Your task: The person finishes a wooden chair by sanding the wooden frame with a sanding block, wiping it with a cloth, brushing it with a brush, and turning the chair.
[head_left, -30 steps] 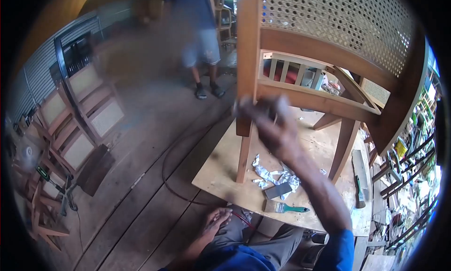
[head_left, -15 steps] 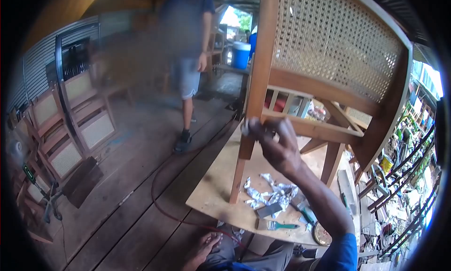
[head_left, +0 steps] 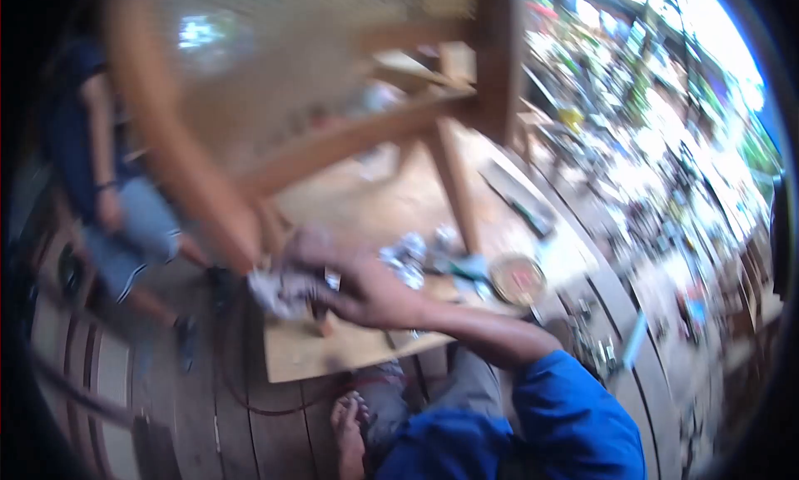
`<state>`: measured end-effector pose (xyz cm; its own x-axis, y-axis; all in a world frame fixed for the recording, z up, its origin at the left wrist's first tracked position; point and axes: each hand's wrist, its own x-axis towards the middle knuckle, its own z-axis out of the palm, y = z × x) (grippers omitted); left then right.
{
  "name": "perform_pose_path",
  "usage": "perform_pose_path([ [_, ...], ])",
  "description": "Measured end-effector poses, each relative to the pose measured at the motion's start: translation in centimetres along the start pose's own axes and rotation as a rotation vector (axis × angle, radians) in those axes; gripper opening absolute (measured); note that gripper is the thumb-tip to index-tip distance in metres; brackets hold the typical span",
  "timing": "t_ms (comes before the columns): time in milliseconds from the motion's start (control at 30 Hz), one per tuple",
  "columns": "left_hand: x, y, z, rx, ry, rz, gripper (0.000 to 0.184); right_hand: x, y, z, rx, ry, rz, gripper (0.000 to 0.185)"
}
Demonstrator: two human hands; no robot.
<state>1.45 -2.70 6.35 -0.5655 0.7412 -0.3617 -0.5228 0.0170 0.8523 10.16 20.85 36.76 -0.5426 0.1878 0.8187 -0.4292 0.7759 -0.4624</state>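
My right hand (head_left: 354, 284) is closed on a crumpled whitish rag (head_left: 279, 294), held against the lower end of a wooden chair's post (head_left: 196, 172). The chair, blurred here, has a woven cane back (head_left: 275, 72) and stands tilted in view on a plywood tabletop (head_left: 308, 359). Low by my knee, my left hand (head_left: 349, 413) holds nothing, with its fingers loosely bent and apart. Crumpled whitish scraps (head_left: 405, 259), a green-handled tool (head_left: 468, 269) and a round tin (head_left: 516, 279) lie on the tabletop near my right forearm.
A person in grey shorts (head_left: 137, 230) stands at the left, beyond the chair. A long flat tool with a green handle (head_left: 528, 216) lies near the tabletop's right edge. A dark red hose (head_left: 258, 409) runs over the plank floor. Cluttered objects fill the right side.
My view has swung right and down. My right hand, with the rag, now sits lower in view at the post's end. The person stands nearer the left edge.
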Motion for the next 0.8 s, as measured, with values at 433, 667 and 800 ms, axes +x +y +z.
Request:
perform_pose_path([
  [433,2.1,-0.1,1.0,0.306,-0.127,-0.208,0.026,-51.5,-3.0,-15.8,-0.369,1.069,1.367,0.036],
  [667,1.7,-1.0,-0.1,0.473,-0.038,-0.206,0.026,-63.6,5.6,-21.4,-1.037,0.588,1.640,0.024],
  [800,0.7,-1.4,-2.0,0.520,0.056,-0.272,0.025,-66.0,8.9,-21.1,-1.094,0.295,1.795,0.021],
])
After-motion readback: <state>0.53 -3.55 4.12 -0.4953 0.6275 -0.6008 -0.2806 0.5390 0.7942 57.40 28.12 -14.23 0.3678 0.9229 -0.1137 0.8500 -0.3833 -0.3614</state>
